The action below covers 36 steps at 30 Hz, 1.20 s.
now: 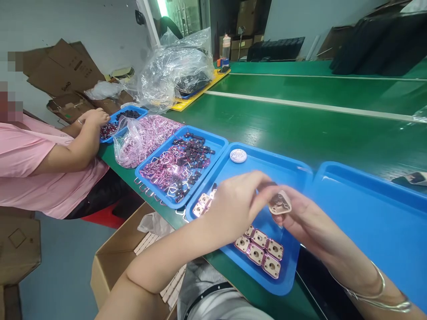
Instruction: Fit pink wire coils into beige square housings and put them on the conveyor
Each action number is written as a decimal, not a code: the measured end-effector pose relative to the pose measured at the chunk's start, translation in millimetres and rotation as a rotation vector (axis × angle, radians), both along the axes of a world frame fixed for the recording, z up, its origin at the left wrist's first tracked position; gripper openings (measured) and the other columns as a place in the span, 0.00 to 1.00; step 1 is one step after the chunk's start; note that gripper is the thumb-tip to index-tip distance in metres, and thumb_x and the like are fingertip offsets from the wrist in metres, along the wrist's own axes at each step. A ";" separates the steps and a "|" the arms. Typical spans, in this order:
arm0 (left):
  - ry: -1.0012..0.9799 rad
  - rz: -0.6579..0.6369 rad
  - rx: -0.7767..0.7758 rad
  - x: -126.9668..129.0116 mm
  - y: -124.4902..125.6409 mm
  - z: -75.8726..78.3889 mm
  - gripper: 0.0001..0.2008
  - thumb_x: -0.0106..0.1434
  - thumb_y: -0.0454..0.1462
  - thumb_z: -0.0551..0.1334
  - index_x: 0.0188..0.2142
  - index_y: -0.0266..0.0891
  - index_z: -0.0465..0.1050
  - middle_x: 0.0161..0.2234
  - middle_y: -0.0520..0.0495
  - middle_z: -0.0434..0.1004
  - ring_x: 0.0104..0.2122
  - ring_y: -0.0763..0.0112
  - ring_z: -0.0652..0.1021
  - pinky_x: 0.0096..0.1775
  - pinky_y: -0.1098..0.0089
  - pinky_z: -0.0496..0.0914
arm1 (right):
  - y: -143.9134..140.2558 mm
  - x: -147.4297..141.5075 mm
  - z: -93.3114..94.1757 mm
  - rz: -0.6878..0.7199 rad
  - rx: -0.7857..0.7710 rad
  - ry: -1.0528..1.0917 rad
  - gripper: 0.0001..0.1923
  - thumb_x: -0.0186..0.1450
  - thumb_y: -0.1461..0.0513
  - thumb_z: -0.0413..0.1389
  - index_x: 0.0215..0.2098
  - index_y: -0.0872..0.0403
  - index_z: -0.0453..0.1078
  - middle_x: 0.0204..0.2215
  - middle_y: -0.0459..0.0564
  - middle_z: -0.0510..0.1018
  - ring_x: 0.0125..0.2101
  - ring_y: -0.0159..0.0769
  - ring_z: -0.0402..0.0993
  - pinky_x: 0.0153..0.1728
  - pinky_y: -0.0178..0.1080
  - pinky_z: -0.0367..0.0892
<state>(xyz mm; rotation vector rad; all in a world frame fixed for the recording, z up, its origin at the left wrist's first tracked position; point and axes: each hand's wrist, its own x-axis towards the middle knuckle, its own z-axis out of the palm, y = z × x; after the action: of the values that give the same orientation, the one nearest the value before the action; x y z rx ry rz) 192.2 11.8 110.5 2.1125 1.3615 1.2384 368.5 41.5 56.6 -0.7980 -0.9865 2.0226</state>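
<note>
Above the middle blue tray, my left hand and my right hand meet around a small beige plastic part with rounded corners and holes in its face. My left fingers pinch it from the left. The fingers of my right hand curl about it from the other side, partly hidden behind it. Below my hands, several beige square pieces with pink metal rims lie in rows in the tray. More of them show beyond my left wrist. A round white dish sits near the tray's far corner.
To the left, a blue tray holds pink wire loops and black pieces, beside a plastic bag of pink loops. Another blue tray stands right. A person in pink works at far left. An open carton stands below the table edge.
</note>
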 end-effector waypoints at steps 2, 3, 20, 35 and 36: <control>0.123 -0.010 0.131 0.5 0.1 -6.0 0.06 0.69 0.36 0.54 0.39 0.36 0.68 0.32 0.49 0.75 0.32 0.75 0.76 0.35 0.74 0.68 | -0.1 -0.5 -0.7 -0.003 -0.002 -0.002 0.21 0.54 0.48 0.66 0.40 0.51 0.76 0.27 0.45 0.72 0.24 0.28 0.65 0.25 0.28 0.66; 0.174 -0.019 0.181 0.7 -0.2 -8.5 0.07 0.69 0.35 0.53 0.41 0.35 0.68 0.32 0.48 0.76 0.32 0.74 0.76 0.35 0.74 0.69 | -0.1 -0.7 -1.2 0.002 -0.006 0.001 0.20 0.54 0.49 0.66 0.40 0.50 0.76 0.26 0.45 0.72 0.24 0.28 0.65 0.25 0.29 0.66; 0.375 -0.354 0.207 -7.1 -6.6 7.7 0.10 0.67 0.27 0.53 0.41 0.36 0.72 0.49 0.44 0.77 0.46 0.67 0.76 0.45 0.67 0.72 | 0.6 -0.6 3.3 -0.051 -0.087 0.044 0.12 0.58 0.57 0.65 0.41 0.46 0.75 0.30 0.45 0.76 0.25 0.30 0.69 0.27 0.32 0.69; 0.116 -0.204 0.102 -7.8 -12.8 -0.9 0.10 0.65 0.29 0.56 0.44 0.36 0.72 0.42 0.44 0.80 0.39 0.68 0.78 0.41 0.66 0.71 | -1.9 -2.6 5.4 -0.007 -0.031 0.069 0.18 0.57 0.53 0.65 0.44 0.48 0.74 0.30 0.46 0.77 0.28 0.31 0.70 0.34 0.35 0.68; 0.050 -0.168 0.064 -5.4 -14.1 -1.1 0.11 0.64 0.29 0.57 0.45 0.37 0.72 0.42 0.44 0.80 0.40 0.68 0.78 0.42 0.66 0.70 | -2.0 -3.1 5.2 -0.016 -0.031 0.080 0.18 0.57 0.54 0.66 0.44 0.48 0.74 0.31 0.46 0.78 0.29 0.31 0.71 0.35 0.35 0.68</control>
<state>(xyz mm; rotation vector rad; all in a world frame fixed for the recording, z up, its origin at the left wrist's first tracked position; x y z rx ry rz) 186.8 -2.3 109.4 2.2640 1.1506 1.1834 365.4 39.5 61.8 -0.7333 -0.9038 2.0443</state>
